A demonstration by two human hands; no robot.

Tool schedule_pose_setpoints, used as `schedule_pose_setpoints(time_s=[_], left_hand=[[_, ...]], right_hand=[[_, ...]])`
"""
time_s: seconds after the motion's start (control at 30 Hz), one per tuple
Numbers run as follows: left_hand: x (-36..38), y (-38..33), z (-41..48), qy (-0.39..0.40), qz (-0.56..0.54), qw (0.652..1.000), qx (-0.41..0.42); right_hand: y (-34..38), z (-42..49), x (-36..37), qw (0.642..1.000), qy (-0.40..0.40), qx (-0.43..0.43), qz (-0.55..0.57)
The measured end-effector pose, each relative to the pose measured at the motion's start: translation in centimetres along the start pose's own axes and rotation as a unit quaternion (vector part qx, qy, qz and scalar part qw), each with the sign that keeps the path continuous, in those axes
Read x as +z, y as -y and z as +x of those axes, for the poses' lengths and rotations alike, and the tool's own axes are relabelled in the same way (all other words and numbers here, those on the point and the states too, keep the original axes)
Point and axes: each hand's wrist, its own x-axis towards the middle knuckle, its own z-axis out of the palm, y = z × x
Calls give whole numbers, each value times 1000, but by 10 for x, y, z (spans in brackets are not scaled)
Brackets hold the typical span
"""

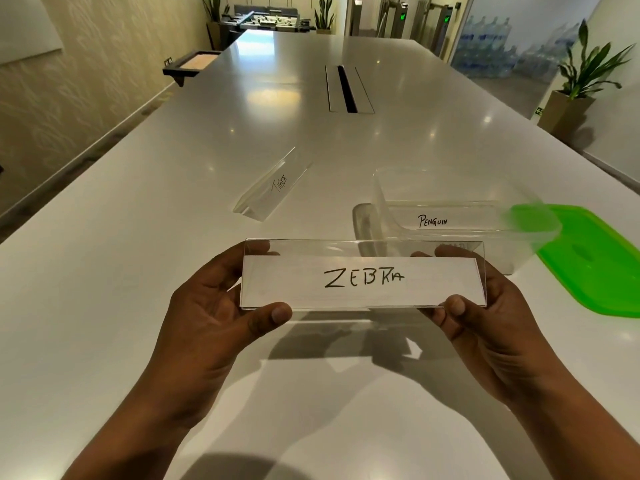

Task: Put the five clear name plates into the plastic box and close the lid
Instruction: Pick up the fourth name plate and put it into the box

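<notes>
I hold a clear name plate marked ZEBRA [363, 277] upright above the table, my left hand [214, 306] gripping its left end and my right hand [485, 306] its right end. Just behind it to the right stands the clear plastic box [388, 199], open, with a plate marked PENGUIN [433, 220] inside. Whether more plates lie under it I cannot tell. The green lid [595, 261] lies flat on the table to the right of the box. Another clear plate marked TIGER [273, 185] lies on the table farther back, left of the box.
The long white table [138, 258] stretches ahead, with a cable slot [348, 89] in its middle. A dark tray [190, 64] sits at the far left edge. A potted plant [585, 84] stands off the table on the right.
</notes>
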Motion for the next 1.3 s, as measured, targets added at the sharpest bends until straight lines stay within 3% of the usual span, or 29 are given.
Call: schedule_pose_setpoints(time_s=[0.13,0.3,0.4,0.6,0.87,0.97,1.1,1.3], left_hand=[[2,-2,-1,0,1,1000,0],[3,-3,-2,1,40,999,0],[10,-1,0,15,70,997,7],[31,0,7,43,76,996,21],[48,-8,19,28,128,988,77],[43,-4,25,29,198,977,80],[23,23,33,5,337,941,29],[-12,71,33,-6,573,819,-14]], right_hand=[[13,3,-5,995,44,-11,-86],[57,17,-9,964,69,-80,-246],[83,22,0,905,106,-124,-392],[94,17,22,726,224,-117,-640],[119,30,24,655,228,-153,-704],[132,42,20,655,208,-158,-709],[143,67,5,653,163,-158,-723],[142,107,-28,594,121,-139,-783]])
